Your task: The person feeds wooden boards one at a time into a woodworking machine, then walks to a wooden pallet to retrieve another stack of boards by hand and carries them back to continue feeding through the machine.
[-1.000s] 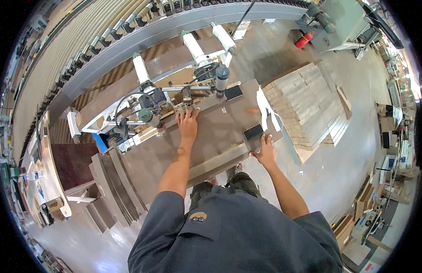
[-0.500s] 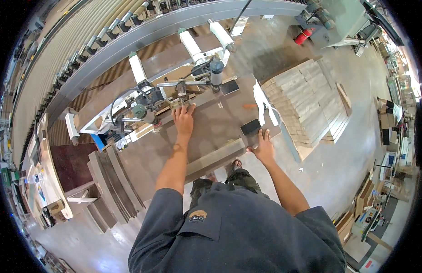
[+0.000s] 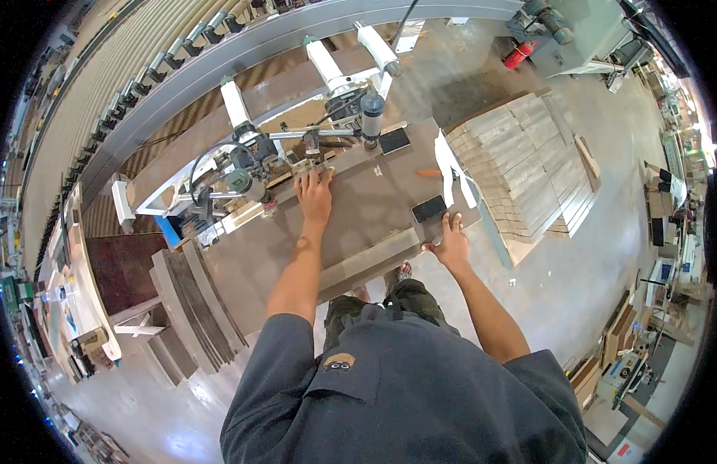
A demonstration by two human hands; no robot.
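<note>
with fingers lightly spread and gripping nothing, the left hand (image 3: 315,196) rests at a brown strip (image 3: 354,162) along the far side of a brown tabletop (image 3: 366,205), while the right hand (image 3: 452,243), splayed and empty, rests near a black rectangular pad (image 3: 429,209).

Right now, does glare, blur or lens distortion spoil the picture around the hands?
Head view, centre: left hand and right hand look fairly sharp, with no strong glare on them; head view, top: the grey beam bows with the fisheye; head view, lower left: pale glare streaks the floor.
</note>
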